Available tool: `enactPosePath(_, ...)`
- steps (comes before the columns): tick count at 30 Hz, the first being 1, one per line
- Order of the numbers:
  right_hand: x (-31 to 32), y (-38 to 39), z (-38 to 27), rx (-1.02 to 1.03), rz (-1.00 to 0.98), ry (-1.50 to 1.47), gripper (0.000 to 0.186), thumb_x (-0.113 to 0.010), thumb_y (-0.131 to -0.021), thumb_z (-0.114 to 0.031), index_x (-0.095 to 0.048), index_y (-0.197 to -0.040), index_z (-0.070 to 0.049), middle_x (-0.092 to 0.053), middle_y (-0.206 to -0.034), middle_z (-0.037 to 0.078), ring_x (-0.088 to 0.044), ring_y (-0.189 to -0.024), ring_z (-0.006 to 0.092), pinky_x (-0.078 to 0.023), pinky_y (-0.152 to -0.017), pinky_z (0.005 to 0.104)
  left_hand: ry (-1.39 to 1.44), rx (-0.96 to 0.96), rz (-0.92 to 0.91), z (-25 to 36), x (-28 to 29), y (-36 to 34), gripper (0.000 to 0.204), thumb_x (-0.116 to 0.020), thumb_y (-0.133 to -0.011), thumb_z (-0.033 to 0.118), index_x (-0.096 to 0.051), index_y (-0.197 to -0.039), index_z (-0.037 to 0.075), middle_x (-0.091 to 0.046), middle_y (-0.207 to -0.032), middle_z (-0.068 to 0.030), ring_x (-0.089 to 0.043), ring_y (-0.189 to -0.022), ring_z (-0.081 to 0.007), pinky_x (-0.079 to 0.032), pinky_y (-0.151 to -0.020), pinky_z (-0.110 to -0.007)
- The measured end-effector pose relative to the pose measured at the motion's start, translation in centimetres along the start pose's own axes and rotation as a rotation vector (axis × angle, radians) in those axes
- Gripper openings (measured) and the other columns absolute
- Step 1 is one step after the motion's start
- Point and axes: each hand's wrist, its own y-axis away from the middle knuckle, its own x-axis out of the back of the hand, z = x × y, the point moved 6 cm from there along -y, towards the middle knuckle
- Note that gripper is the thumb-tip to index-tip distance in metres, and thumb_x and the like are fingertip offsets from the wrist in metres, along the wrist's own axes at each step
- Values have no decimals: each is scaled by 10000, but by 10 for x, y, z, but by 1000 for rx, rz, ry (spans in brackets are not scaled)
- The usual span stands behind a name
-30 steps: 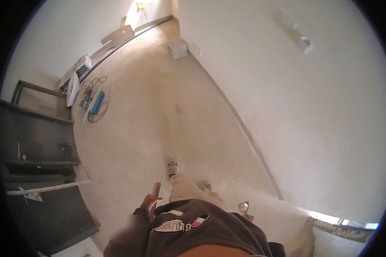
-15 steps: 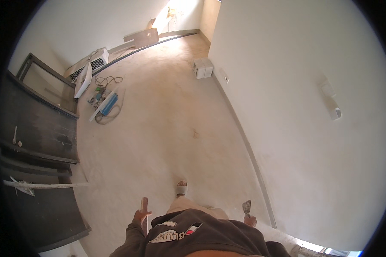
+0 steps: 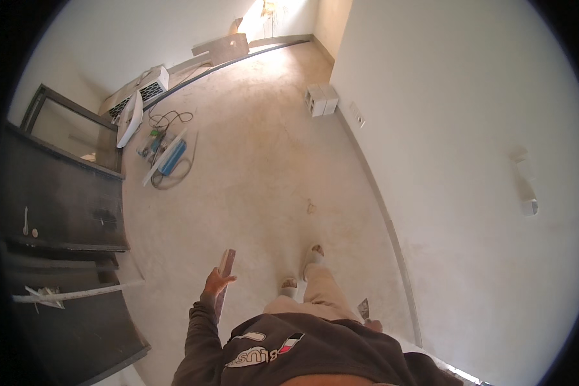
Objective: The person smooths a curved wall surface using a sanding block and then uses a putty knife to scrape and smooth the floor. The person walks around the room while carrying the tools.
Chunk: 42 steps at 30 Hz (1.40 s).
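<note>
Fingers wrapped round its middle, my left hand (image 3: 217, 282) carries a long, narrow reddish-brown board (image 3: 228, 259) upright beside my body. What the board's underside looks like is hidden. On the other side, low by my hip, my right hand (image 3: 374, 325) is closed on a putty knife (image 3: 364, 308), its stained blade pointing away from me. The putty knife's handle is mostly covered by my fingers. Both tools hang above the dusty floor (image 3: 257, 193), apart from the walls.
A dark door (image 3: 64, 186) and frames lean along the left. Farther on lie a power tool with a blue part (image 3: 174, 159) and loose cable (image 3: 170, 117). White blocks (image 3: 321, 100) stand against the right wall (image 3: 444, 161). A brown panel (image 3: 228, 50) leans at the far end.
My left hand has swung forward with the board. The right hand with the putty knife has drawn back slightly. A second foot has come into view, stepping ahead.
</note>
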Motion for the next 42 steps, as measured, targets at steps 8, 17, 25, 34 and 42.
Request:
enactPosePath(8, 0, -127, -62, -2, -104, 23, 460, -597, -838, -393, -714, -1026, 10, -693, -1037, 270, -672, -1031, 405, -528, -865, 505, -24, 144, 42, 9, -21, -64, 698, -873, -661, 379, -572, -1119, -51, -655, -1029, -170, -635, -927, -259, -510, -805, -378)
enactPosePath(17, 124, -213, -335, 542, 247, 148, 402, -537, -913, -396, -725, -868, -42, -677, -852, 253, -671, -855, 415, -502, -770, 527, 219, 404, -52, 2, -75, -42, 659, -888, -662, 368, -590, -1049, -74, -650, -862, -105, -611, -751, -195, -506, -671, -364)
enactPosePath(25, 171, -190, -548, 684, 317, 190, 394, -579, -860, -407, -739, -922, -52, -683, -908, 237, -667, -884, 418, -513, -810, 513, 401, 464, -77, -28, -60, -140, 640, -889, -663, 373, -600, -1025, -70, -651, -832, -99, -606, -717, -185, -501, -644, -354)
enactPosePath(34, 85, -138, -645, 525, 127, 239, 306, -569, -898, -338, -750, -934, -94, -696, -951, 222, -664, -900, 431, -520, -818, 511, 171, 203, 156, 69, 187, -344, 742, -893, -652, 396, -567, -1100, -99, -657, -984, -193, -626, -887, -267, -515, -758, -406)
enactPosePath(42, 106, -132, -703, 520, 84, 98, 332, -532, -901, -290, -699, -1095, -78, -695, -1047, 197, -662, -970, 402, -515, -871, 490, -250, 79, 311, 302, 330, -494, 793, -862, -676, 334, -506, -1218, -123, -638, -1157, -285, -639, -1060, -373, -502, -938, -424)
